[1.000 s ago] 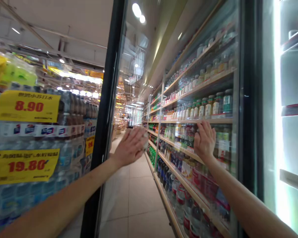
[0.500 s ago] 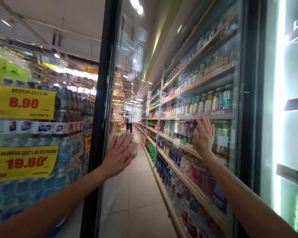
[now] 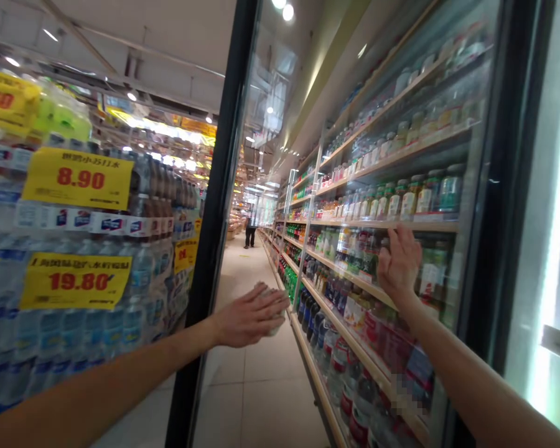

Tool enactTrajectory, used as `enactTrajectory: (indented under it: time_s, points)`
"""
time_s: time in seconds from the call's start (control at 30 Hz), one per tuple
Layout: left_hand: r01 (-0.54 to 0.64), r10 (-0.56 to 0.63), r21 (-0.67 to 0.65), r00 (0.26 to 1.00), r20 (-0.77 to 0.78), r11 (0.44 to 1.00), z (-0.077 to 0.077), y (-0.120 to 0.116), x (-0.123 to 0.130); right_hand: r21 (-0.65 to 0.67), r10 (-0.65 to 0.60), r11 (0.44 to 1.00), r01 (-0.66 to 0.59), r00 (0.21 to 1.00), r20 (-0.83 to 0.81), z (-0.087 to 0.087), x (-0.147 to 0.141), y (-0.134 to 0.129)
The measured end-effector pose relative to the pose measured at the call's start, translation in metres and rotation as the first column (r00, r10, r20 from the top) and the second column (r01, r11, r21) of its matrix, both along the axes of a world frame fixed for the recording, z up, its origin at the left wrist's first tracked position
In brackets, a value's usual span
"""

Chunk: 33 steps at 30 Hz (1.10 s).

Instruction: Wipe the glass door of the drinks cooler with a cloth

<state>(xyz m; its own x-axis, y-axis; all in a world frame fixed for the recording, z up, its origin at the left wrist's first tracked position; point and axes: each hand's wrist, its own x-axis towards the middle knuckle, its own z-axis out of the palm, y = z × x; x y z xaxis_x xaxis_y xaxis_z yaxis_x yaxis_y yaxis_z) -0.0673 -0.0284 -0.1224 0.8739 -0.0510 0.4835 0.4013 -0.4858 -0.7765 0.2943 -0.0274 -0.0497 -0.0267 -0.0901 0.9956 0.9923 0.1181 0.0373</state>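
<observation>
Left hand (image 3: 252,314): we see it laid flat, fingers nearly together and pointing right, over a crumpled pale cloth (image 3: 276,328) at the glass door (image 3: 261,386).
Right hand (image 3: 400,264): raised at the right part of the glass, fingers up and loosely bent, and we see nothing held; we cannot tell exactly which fingertips touch.
Cloth: under our left palm and fingers, low on the left side of the pane, beside the black door frame (image 3: 214,205).
Upper price sign (image 3: 78,178): yellow, red "8.90", with dark characters above of which we make out 小苏打水.
Lower price sign (image 3: 76,282): yellow, red "19.80"; its top line is too blurred for us.
Cut-off sign (image 3: 7,102): ".90", far left.
Bottled water (image 3: 70,330): stacked packs at left, blue labels, brand unreadable.
Shelves (image 3: 382,224): rows of bottles seen in the glass, labels too small for us to read.
Person (image 3: 251,231): far down the aisle, in dark trousers.
</observation>
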Motion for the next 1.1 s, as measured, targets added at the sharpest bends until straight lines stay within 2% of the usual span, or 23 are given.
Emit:
enactTrajectory:
  time_s: [0.07, 0.13, 0.17, 0.2, 0.27, 0.33, 0.37, 0.43, 0.5, 0.53, 0.57, 0.6, 0.63, 0.7, 0.77, 0.87, 0.93, 0.97, 1.03, 1.1]
  points:
    - [-0.044, 0.043, -0.002, 0.983, 0.178, 0.999, 0.004, 0.001, 0.002, -0.017, 0.000, 1.000, 0.000, 1.000, 0.015, 0.000, 0.001, -0.002]
    - [-0.093, 0.091, -0.013, 0.919, 0.383, 0.996, 0.009, 0.001, 0.007, -0.034, -0.001, 0.999, 0.002, 1.000, 0.031, -0.001, 0.002, -0.006]
    - [-0.099, 0.097, -0.015, 0.911, 0.400, 0.995, 0.009, 0.001, 0.012, -0.035, -0.004, 0.999, 0.005, 0.999, 0.038, -0.003, 0.002, -0.009]
    - [-0.085, 0.083, -0.010, 0.932, 0.352, 0.996, 0.008, 0.001, 0.018, -0.031, -0.008, 0.999, 0.009, 0.999, 0.045, -0.006, 0.000, -0.013]
    - [-0.019, 0.017, 0.009, 0.989, 0.147, 1.000, 0.003, 0.000, 0.032, -0.027, -0.015, 0.999, 0.016, 0.998, 0.068, -0.015, -0.004, -0.020]
    - [0.039, -0.039, 0.019, 0.999, 0.007, 0.999, 0.003, 0.000, 0.048, -0.039, -0.013, 0.999, 0.018, 0.992, 0.124, -0.028, -0.010, -0.024]
    - [0.051, -0.051, 0.023, 0.998, 0.021, 0.998, 0.008, 0.001, 0.056, -0.050, -0.010, 0.999, 0.018, 0.987, 0.160, -0.036, -0.012, -0.025]
    - [0.041, -0.045, 0.028, 0.982, 0.186, 0.999, 0.023, 0.003, 0.070, -0.067, -0.010, 0.997, 0.024, 0.980, 0.201, -0.050, -0.015, -0.024]
    - [0.018, -0.027, 0.029, 0.927, 0.375, 0.999, 0.038, 0.005, 0.082, -0.073, -0.017, 0.997, 0.031, 0.982, 0.189, -0.064, -0.015, -0.021]
    - [0.019, -0.033, 0.037, 0.911, 0.411, 0.999, 0.041, 0.006, 0.088, -0.079, -0.021, 0.996, 0.034, 0.986, 0.168, -0.070, -0.014, -0.020]
    - [0.037, -0.053, 0.050, 0.921, 0.386, 0.998, 0.041, 0.006, 0.093, -0.085, -0.023, 0.996, 0.036, 0.989, 0.146, -0.076, -0.012, -0.019]
    - [0.070, -0.087, 0.067, 0.950, 0.299, 0.995, 0.037, 0.007, 0.098, -0.091, -0.024, 0.995, 0.036, 0.991, 0.129, -0.081, -0.011, -0.019]
    - [0.115, -0.127, 0.080, 0.976, 0.176, 0.990, 0.033, 0.007, 0.102, -0.100, -0.024, 0.994, 0.036, 0.992, 0.121, -0.086, -0.008, -0.019]
    - [0.188, -0.186, 0.084, 0.982, -0.031, 0.979, 0.026, 0.007, 0.109, -0.124, -0.023, 0.992, 0.038, 0.992, 0.121, -0.095, -0.004, -0.021]
    - [0.181, -0.180, 0.072, 0.984, -0.018, 0.981, 0.027, 0.008, 0.114, -0.142, -0.027, 0.989, 0.044, 0.992, 0.121, -0.102, 0.001, -0.022]
    - [0.109, -0.115, 0.038, 0.971, 0.208, 0.993, 0.036, 0.008, 0.121, -0.158, -0.042, 0.986, 0.058, 0.994, 0.102, -0.110, 0.006, -0.025]
    - [0.083, -0.087, 0.026, 0.951, 0.297, 0.996, 0.034, 0.006, 0.127, -0.163, -0.048, 0.985, 0.063, 0.994, 0.096, -0.114, 0.006, -0.027]
    - [0.087, -0.093, 0.032, 0.955, 0.282, 0.996, 0.031, 0.006, 0.130, -0.162, -0.048, 0.985, 0.064, 0.994, 0.097, -0.115, 0.006, -0.027]
    - [0.132, -0.138, 0.053, 0.981, 0.135, 0.990, 0.026, 0.005, 0.134, -0.152, -0.045, 0.987, 0.060, 0.994, 0.101, -0.118, 0.004, -0.029]
    - [0.177, -0.176, 0.061, 0.984, -0.025, 0.982, 0.033, 0.006, 0.136, -0.151, -0.047, 0.987, 0.063, 0.993, 0.106, -0.121, 0.003, -0.030]
